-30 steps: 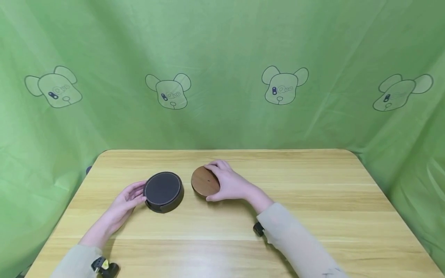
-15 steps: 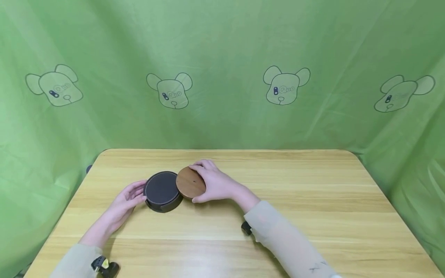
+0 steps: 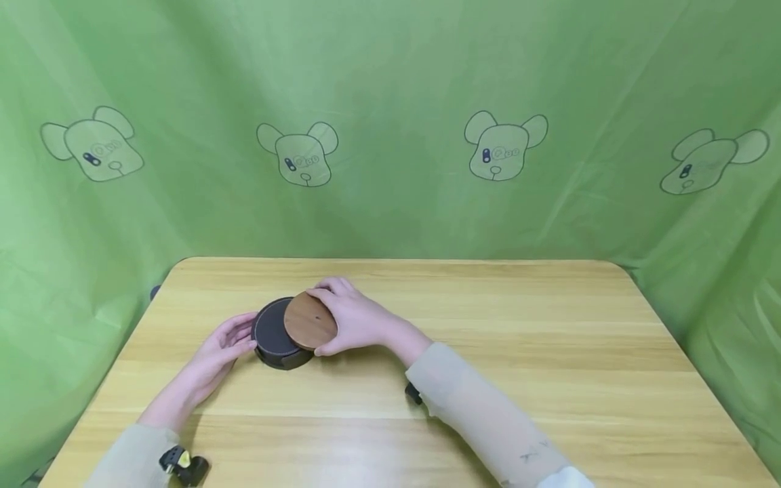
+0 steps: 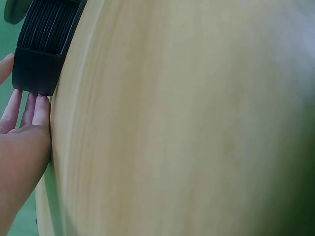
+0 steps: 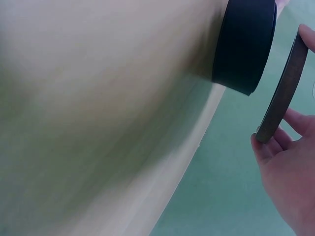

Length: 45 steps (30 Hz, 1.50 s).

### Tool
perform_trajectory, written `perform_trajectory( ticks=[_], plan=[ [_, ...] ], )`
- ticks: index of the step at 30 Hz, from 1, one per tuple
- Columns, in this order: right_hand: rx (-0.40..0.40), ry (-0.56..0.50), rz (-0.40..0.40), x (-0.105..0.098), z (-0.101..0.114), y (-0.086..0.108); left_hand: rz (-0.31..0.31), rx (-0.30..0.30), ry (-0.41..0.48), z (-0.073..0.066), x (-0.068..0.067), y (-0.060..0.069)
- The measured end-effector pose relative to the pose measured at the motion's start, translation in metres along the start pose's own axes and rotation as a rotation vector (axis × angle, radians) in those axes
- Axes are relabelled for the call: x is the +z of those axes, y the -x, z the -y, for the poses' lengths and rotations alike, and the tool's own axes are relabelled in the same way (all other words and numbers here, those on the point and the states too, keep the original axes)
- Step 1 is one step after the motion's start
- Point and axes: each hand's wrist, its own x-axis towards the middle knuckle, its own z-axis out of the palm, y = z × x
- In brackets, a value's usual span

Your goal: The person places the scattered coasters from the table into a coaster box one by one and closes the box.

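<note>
A round black coaster holder (image 3: 284, 362) with light stitching on its top coaster (image 3: 268, 329) stands on the table, left of the middle. Several thin black coasters (image 4: 48, 25) show stacked through the opening in its side. My left hand (image 3: 212, 356) touches the holder's left side with its fingertips, the fingers fairly straight. In my right hand (image 3: 361, 320) I grip a round wooden disc (image 3: 306, 321) by its edge, thumb in front and fingers behind. In the right wrist view the disc (image 5: 282, 91) is tilted and apart from the holder. From the head, it covers the holder's right part.
The wood-grain table (image 3: 518, 352) has rounded far corners, and its far edge lies a little beyond the holder. Green cloth (image 3: 396, 203) with printed bear heads hangs behind and at both sides. Small black devices (image 3: 186, 468) are strapped at both wrists.
My right hand has moved left with the wooden disc, from beside the coaster holder to over its right part. My left hand and the holder have hardly moved.
</note>
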Motion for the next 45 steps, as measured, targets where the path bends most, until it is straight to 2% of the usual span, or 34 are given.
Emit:
perform_trajectory(
  ticks=[11, 20, 29, 37, 45],
  plan=[
    [-0.047, 0.083, 0.03, 0.007, 0.017, -0.028, 0.008, 0.011, 0.009, -0.004, 0.001, 0.002],
    [-0.039, 0.121, 0.061, 0.011, 0.027, -0.042, 0.016, 0.009, 0.019, -0.005, 0.0, 0.002],
    [-0.035, 0.13, 0.088, 0.019, 0.03, -0.046, 0.013, -0.012, 0.006, -0.006, 0.0, 0.002],
    [-0.024, 0.151, 0.091, 0.025, 0.03, -0.05, 0.012, 0.007, 0.0, -0.004, -0.001, 0.002],
    [-0.021, 0.138, 0.083, 0.026, 0.029, -0.048, 0.019, 0.001, -0.003, -0.004, -0.002, 0.003]
  ],
)
